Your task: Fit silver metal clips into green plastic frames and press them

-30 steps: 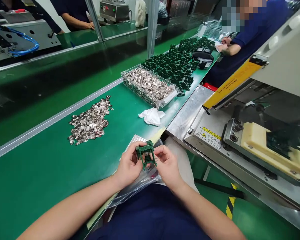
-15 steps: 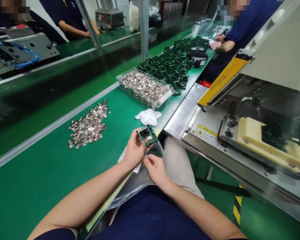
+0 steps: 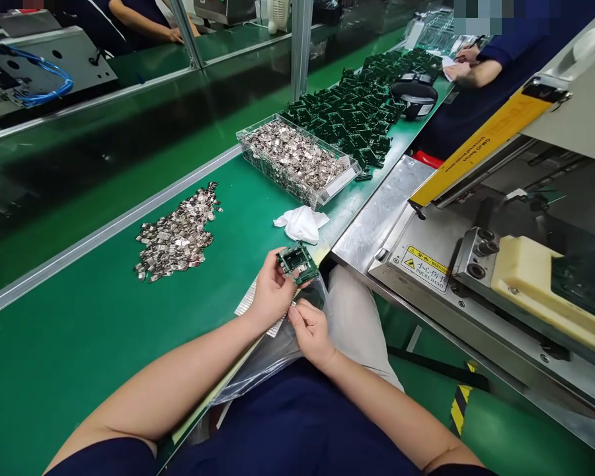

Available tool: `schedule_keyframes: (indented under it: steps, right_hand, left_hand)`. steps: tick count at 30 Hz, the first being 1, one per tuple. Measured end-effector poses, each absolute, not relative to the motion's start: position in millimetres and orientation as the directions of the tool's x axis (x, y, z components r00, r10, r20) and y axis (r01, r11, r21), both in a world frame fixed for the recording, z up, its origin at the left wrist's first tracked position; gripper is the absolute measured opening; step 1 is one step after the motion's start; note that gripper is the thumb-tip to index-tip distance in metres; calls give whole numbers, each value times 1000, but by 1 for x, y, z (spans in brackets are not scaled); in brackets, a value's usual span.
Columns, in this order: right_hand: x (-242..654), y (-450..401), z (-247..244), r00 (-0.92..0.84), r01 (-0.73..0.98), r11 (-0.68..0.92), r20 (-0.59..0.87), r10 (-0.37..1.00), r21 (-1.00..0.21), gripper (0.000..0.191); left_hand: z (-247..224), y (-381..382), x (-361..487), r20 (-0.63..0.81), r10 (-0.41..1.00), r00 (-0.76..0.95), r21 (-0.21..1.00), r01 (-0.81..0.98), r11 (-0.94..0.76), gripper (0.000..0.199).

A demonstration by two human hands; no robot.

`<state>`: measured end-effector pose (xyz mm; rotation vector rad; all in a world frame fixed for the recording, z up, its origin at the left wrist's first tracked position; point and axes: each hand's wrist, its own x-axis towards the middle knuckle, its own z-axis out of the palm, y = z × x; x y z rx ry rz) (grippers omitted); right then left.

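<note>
My left hand (image 3: 272,291) is closed around a small green circuit board (image 3: 297,260) with a square dark middle and pale metallic bits, perhaps more than one board together. Just below it, my right hand (image 3: 311,330) has its thumb and forefinger pinched at the edge of a white sheet (image 3: 246,301) marked off in small rectangles. What those fingertips hold, if anything, is too small to make out. The sheet lies partly under my left hand and wrist. Beneath both hands is a clear plastic bag (image 3: 282,357) over my lap.
Small metal pieces lie heaped (image 3: 176,238) on the green bench and fill a clear tray (image 3: 322,198). A white cloth (image 3: 302,223) sits nearby. Many green boards (image 3: 347,112) spread behind the tray. On the right stands a machine with a warning label (image 3: 424,268). Co-workers sit across and at far right.
The view has tilted down and shifted slightly. My hands keep nearly the same pose, with the board still in the left and the right fingers still pinched at the sheet.
</note>
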<state>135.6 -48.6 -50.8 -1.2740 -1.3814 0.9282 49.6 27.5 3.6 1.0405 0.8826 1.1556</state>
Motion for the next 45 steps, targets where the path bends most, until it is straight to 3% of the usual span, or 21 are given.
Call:
schedule_keyframes:
  steps: [6,11,14,17,23,27,36,45]
  right_hand:
    - [150,-50,-52,-151,266,147,110,982,-953,54]
    - [171,-54,-51,-244,404,89,-13,970,-910,45]
    - [188,-52,-33,-169,475,42,-44,985,-879,30]
    - [202,-46,0,-8,483,36,37,999,-875,18]
    - [195,-30,48,65,473,259,326,943,-842,15]
    - [178,-20,48,114,473,305,400,909,-827,13]
    - [178,-16,42,97,547,238,343,934,-802,23]
    - [179,-16,32,216,352,139,225,950,-926,26]
  left_hand:
    - [2,29,48,-25,977,213,948,-304,90,43]
    - [4,28,46,13,970,241,943,-327,69,45]
    - [4,25,43,34,954,296,940,-334,70,45]
    - [2,22,41,48,943,328,947,-316,62,40]
    - [-1,21,38,92,929,359,958,-286,15,36]
    - [1,19,35,133,925,357,973,-223,-54,35]
    - [1,15,33,180,894,410,982,-134,-136,33]
    - [-3,13,31,176,870,460,983,-121,-134,34]
